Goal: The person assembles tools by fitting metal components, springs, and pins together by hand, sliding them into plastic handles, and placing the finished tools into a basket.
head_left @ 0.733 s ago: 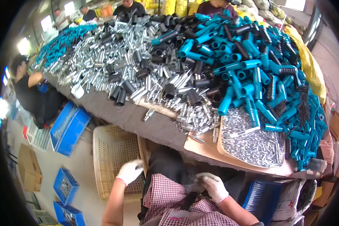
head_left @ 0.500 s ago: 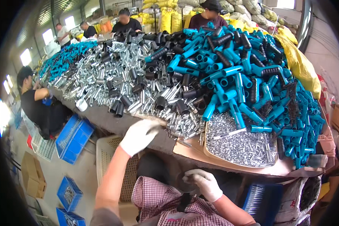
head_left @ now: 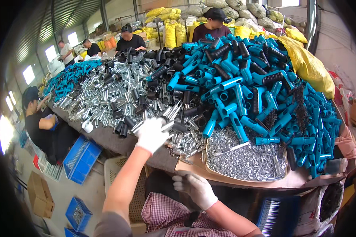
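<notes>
My left hand, in a white glove, reaches onto the near edge of a large heap of shiny metal parts. A short silver metal tube sits between its thumb and fingers. Black sleeves lie just left of that hand. My right hand, also gloved in white, hovers before the table edge above my lap. Its fingers are loosely bent and a little apart, with nothing visible in them. Right of my left hand lie small loose metal pieces and a shallow tray full of tiny silver parts.
Teal tool housings with black grips pile high on the right, beside a yellow sack. Below the table stand a beige crate, blue bins and a cardboard box. Several people work around the table; one person sits at left.
My left hand has moved forward and right, from the table edge onto the metal parts. My right hand has shifted slightly left and its fingers have loosened. The view has turned a little.
</notes>
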Tool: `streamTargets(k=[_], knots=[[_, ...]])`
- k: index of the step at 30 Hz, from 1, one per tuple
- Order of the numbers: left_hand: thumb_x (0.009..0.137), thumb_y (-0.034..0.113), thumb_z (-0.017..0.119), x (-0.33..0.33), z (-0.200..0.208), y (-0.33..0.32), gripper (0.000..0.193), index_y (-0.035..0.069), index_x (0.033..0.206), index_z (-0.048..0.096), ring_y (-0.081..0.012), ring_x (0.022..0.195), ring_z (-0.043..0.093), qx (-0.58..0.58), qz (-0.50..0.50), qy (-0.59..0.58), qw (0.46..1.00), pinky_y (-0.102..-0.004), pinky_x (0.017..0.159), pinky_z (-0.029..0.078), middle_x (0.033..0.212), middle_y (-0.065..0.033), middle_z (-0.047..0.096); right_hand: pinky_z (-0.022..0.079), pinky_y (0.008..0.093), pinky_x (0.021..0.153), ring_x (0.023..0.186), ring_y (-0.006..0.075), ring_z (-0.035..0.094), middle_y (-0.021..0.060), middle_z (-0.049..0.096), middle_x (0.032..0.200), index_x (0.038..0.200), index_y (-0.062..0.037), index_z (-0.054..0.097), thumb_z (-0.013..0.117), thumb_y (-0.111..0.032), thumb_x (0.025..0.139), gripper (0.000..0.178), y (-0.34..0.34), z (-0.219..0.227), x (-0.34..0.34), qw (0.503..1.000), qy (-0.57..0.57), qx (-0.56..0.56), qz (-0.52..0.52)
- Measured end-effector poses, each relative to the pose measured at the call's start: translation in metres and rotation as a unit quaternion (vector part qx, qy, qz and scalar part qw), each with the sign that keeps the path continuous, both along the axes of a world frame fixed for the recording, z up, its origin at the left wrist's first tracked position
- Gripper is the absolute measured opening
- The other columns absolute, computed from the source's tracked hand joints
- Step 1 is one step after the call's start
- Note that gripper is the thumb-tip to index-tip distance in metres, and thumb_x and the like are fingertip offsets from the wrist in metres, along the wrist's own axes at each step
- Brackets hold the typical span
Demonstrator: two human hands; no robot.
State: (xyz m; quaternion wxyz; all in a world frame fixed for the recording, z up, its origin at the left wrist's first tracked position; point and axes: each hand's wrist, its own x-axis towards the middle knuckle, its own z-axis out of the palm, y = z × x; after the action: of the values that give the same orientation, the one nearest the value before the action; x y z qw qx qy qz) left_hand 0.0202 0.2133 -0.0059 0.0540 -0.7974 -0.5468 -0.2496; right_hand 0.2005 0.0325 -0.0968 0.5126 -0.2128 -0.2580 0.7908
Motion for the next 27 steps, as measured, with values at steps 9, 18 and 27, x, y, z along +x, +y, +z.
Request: streamTargets(k=[9,18,27], knots=[[0.088,0.031,0.065,-0.005,0.019,-0.042,0.025,0.011,0.101,0.073,-0.0312,0.096,0.07,-0.172,-0.059,-0.059,0.982,-0.0399,0.087,0.054,0.101,-0.0131,0.072,0.043,0.0258,0.058,0.071,0.0134,0.054,0.0041,0.057,0.092,0.12,-0.011,0.054,0.048,-0.045,0.105,0.037,0.02,0.005,-0.021,0.992,0.069,-0.091,-0.057],[0.092,0.026,0.058,0.055,-0.029,0.127,0.025,0.006,0.102,0.071,-0.0362,0.101,0.069,-0.076,0.066,0.117,0.988,-0.0454,0.086,0.055,0.108,-0.0196,0.07,0.03,0.0218,0.046,0.053,0.0091,0.039,0.0033,0.049,0.071,0.112,-0.0098,0.051,0.04,-0.042,0.106,0.035,-0.005,0.019,-0.016,0.989,-0.15,-0.015,0.009],[0.084,0.024,0.066,0.004,0.008,0.06,0.036,0.0,0.111,0.063,-0.0372,0.091,0.068,-0.102,-0.038,-0.012,0.994,-0.0436,0.082,0.054,0.097,-0.0238,0.069,0.037,0.02,0.053,0.062,0.0053,0.047,-0.0001,0.056,0.08,0.117,-0.0032,0.057,0.058,-0.023,0.099,0.027,-0.031,0.023,0.009,0.971,-0.235,0.002,-0.051]])
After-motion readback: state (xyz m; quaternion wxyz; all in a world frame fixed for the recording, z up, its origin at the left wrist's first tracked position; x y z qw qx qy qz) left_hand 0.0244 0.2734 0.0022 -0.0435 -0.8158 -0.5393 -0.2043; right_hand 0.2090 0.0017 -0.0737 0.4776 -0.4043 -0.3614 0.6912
